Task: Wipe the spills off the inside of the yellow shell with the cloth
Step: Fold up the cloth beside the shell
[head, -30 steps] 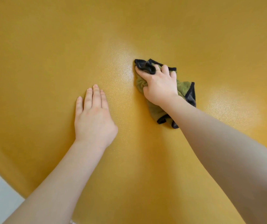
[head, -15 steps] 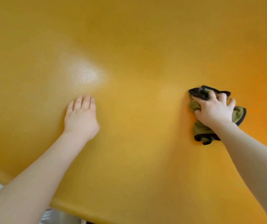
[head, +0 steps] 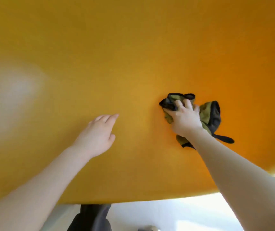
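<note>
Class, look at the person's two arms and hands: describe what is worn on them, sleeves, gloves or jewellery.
Both forearms are bare, with no sleeves in view and no gloves. The left hand wears nothing visible. The right hand has a thin ring on one of its fingers.

Pale, brightly lit floor (head: 191, 212) below
</note>
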The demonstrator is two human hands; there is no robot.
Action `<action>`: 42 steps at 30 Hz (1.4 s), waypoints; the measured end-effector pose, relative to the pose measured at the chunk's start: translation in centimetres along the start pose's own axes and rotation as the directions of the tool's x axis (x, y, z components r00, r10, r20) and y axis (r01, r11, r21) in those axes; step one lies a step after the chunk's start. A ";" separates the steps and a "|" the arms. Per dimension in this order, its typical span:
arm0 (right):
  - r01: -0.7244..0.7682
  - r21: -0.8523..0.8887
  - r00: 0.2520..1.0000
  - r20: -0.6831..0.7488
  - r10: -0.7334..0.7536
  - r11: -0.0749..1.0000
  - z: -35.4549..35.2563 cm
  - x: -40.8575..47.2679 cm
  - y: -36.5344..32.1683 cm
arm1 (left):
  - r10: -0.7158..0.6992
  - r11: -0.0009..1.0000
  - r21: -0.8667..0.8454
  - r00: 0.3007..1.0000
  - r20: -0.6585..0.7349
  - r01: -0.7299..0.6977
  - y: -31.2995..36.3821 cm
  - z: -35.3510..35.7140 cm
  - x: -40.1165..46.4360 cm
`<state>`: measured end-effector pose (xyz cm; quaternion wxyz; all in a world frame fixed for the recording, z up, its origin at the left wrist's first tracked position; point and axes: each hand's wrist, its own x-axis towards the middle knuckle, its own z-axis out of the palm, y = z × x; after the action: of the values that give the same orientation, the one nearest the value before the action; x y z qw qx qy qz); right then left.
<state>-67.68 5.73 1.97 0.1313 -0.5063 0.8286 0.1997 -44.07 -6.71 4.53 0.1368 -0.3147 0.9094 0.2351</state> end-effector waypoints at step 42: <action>-0.043 0.967 0.987 0.001 0.164 0.252 -21.4 -15.3 1.9 | -0.438 0.764 -0.540 0.898 -0.030 0.355 6.2 -9.6 -17.7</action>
<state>-62.77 8.65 27.75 0.3574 -0.2757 0.8153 -0.3628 -35.51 1.62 21.85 0.0225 -0.5422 0.7313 0.4131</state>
